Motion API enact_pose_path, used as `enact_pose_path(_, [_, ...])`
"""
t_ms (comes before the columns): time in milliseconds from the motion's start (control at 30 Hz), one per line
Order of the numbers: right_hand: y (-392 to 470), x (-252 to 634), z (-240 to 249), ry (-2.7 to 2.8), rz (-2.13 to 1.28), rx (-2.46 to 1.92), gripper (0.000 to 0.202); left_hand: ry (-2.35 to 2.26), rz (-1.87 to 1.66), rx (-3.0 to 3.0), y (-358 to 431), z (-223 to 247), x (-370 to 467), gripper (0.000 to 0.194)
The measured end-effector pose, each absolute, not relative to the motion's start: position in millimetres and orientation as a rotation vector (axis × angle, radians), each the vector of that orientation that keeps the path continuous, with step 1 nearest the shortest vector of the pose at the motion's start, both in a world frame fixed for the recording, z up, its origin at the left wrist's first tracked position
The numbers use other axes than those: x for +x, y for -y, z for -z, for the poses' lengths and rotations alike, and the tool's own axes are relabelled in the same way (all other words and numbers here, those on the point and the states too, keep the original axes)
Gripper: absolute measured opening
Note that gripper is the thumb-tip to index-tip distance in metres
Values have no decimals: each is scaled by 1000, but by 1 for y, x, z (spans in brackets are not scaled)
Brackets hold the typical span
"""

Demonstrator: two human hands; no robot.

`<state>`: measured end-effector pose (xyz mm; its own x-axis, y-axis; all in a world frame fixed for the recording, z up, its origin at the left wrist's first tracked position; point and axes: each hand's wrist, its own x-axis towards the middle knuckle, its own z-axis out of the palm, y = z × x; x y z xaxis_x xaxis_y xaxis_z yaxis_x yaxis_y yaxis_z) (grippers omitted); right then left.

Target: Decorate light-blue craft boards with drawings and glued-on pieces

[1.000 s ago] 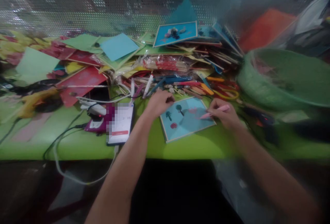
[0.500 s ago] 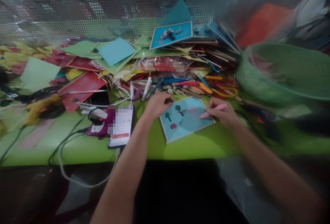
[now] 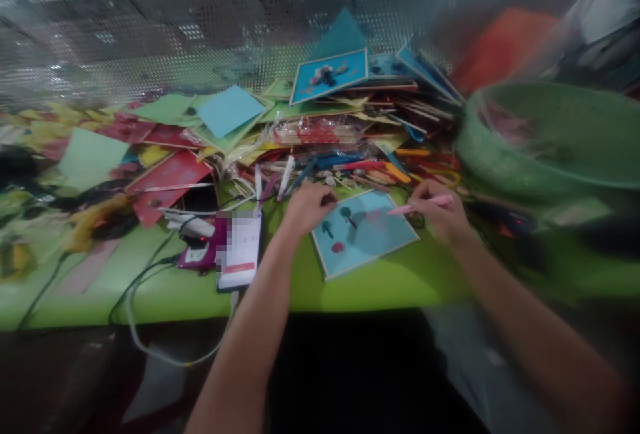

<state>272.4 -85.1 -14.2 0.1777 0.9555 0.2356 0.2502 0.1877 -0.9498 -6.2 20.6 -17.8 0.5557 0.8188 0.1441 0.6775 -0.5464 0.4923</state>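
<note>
A light-blue picture card [image 3: 370, 251] with a pale wooden border lies on the green table in front of me. Two green trees, a red round shape and a pink patch are on its face. My left hand [image 3: 309, 209] is at the card's upper left corner, fingers curled in on its edge. In my right hand [image 3: 440, 215], pinched between thumb and fingers, is a pink marker pen [image 3: 401, 210]. The pen points left over the card's right side, near the pink patch; whether its tip touches cannot be made out.
A phone [image 3: 243, 247] on a cable lies left beside a purple power block [image 3: 197, 254]. Behind the card are loose pens [image 3: 287, 177] and stacked cards [image 3: 330, 77]. A big green basin [image 3: 500, 161] stands right. A yellow glue gun [image 3: 97, 221] lies far left.
My right hand has shifted slightly right and the pen lies flatter, its tip higher up over the card. The left hand stays at the corner. The whole view has shifted a little.
</note>
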Motion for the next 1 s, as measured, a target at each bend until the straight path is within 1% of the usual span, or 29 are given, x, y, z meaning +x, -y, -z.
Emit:
enact_pose_path(167, [79,279,21,1260,-713,-1268,11,-1374,-424,2570,-13,12,-5,3])
enact_pose_path(367, [76,279,19,1214,-713,-1276,19,-1441,-318,2633,-6,6,-3,8])
enact_pose_path(467, [76,280,14,1203,-707,-1275,19,-1448,-299,2648,-4,6,-3,9])
enact_pose_path(633, [75,283,9,1163,-606,-1303,20,-1434,-332,2630,-3,8,-3,8])
enact_pose_path(833, [70,288,14,1131,-543,-1374,30,-1422,-407,2588,-4,10,-4,7])
enact_pose_path(1000, [65,294,22,1089,-525,-1395,29,-1342,-505,2492,-7,11,-6,7])
